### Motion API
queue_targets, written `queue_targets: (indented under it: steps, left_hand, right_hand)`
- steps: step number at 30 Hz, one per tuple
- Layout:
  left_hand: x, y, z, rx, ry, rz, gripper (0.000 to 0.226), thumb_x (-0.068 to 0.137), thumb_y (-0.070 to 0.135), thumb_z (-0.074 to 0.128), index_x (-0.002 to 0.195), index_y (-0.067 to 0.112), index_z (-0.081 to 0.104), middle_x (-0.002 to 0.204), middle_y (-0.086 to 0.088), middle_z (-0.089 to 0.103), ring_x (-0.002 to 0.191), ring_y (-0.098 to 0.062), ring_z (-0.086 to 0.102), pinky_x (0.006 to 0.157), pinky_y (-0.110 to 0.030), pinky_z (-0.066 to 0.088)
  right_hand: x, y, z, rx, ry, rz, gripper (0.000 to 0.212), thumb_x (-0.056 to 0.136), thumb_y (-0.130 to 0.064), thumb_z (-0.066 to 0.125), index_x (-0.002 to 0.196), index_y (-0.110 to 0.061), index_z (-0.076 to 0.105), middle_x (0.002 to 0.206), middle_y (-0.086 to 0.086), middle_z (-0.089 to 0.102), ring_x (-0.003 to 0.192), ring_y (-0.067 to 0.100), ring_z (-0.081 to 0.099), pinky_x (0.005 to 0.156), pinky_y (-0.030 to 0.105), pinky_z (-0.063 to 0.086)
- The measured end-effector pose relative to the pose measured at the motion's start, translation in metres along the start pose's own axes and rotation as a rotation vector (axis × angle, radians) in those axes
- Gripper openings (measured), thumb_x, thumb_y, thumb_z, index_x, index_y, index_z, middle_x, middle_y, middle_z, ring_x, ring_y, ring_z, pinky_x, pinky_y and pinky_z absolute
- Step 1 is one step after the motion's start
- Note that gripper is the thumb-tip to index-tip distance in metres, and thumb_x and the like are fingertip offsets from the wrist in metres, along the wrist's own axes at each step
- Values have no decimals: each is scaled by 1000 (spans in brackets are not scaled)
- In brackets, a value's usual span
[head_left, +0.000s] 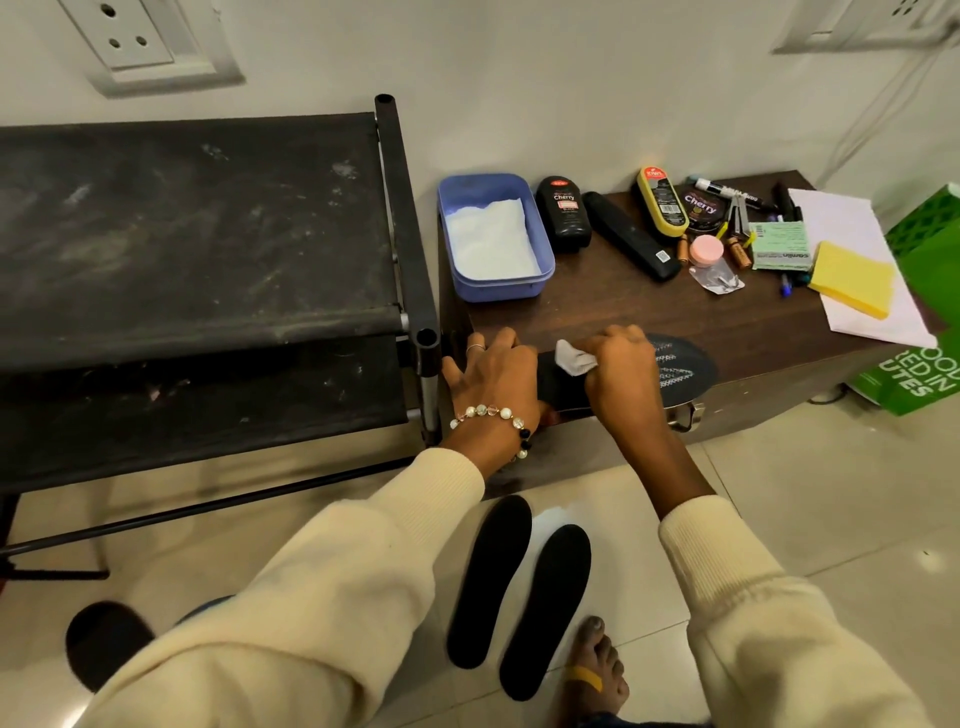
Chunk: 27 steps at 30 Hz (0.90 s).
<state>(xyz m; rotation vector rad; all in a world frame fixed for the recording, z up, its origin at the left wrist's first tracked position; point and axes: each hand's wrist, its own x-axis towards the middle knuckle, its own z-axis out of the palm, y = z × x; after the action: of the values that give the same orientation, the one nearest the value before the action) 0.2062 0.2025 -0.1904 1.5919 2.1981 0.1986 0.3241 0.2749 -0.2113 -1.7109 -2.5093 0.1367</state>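
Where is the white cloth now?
Head view, centre: the white cloth is pinched in the right hand, on the black insole at the table's front edge.

A plain white wall (571, 78) runs along the far side, with a white socket plate (140, 41) high at far left and a second plate (872, 26) at far right, thin cables (883, 104) hanging below it. A dusty black fabric rack (197, 223) stands left, just beside a dark wooden worktop (623, 306). Glossy cream floor tiles (805, 493) reflect soft light.
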Motion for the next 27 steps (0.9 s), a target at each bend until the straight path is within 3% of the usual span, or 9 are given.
queue_targets:
  steps: [4, 9, 15, 21, 24, 27]
  left_hand:
    - [0, -1, -2, -3, -18, 2, 59, 75, 40, 79, 128, 27, 57, 134, 2, 42, 130, -29, 31, 103, -53, 27]
    - [0, 0, 2, -28, 37, -13, 49, 79, 33, 76, 125, 27, 59, 131, 3, 43, 128, -28, 32, 104, -53, 27]
    - [0, -1, -2, -16, -10, -5, 57, 73, 39, 80, 125, 26, 59, 131, 2, 43, 129, -29, 31, 102, -52, 29]
    - [0, 0, 0, -25, 26, -20, 52, 78, 34, 77, 125, 26, 58, 132, 2, 44, 129, -28, 32, 103, -52, 28]
    - [0, 0, -2, -10, -1, -10, 57, 76, 38, 79, 127, 26, 58, 132, 1, 44, 129, -28, 32, 102, -50, 29]
    - [0, -1, -4, 4, -18, -4, 62, 74, 42, 80, 129, 26, 56, 132, 2, 44, 129, -28, 31, 101, -50, 30]
  right_hand:
    - [3, 4, 1, -33, 10, 102, 21, 90, -5, 52, 106, -4, 66, 108, 15, 61, 106, 29, 47, 85, 32, 38]
    - [9, -15, 13, -33, -7, -140, 12, 86, -12, 58, 89, -10, 69, 97, 6, 65, 96, 25, 52, 80, 26, 35]
    - [16, 10, 7, -66, 59, 65, 25, 89, -4, 50, 106, -8, 67, 110, 14, 62, 105, 31, 46, 86, 31, 32]
    - [12, -15, 14, -56, -1, -182, 15, 86, -10, 58, 97, -13, 68, 104, 7, 60, 104, 25, 46, 74, 23, 28]
    - [15, 1, 9, -127, 22, -60, 22, 87, -12, 57, 107, -13, 67, 108, 9, 62, 106, 26, 47, 86, 28, 31]
    - [13, 13, 8, -111, 40, 54, 25, 88, -6, 55, 111, -8, 66, 112, 12, 61, 111, 29, 42, 87, 29, 33]
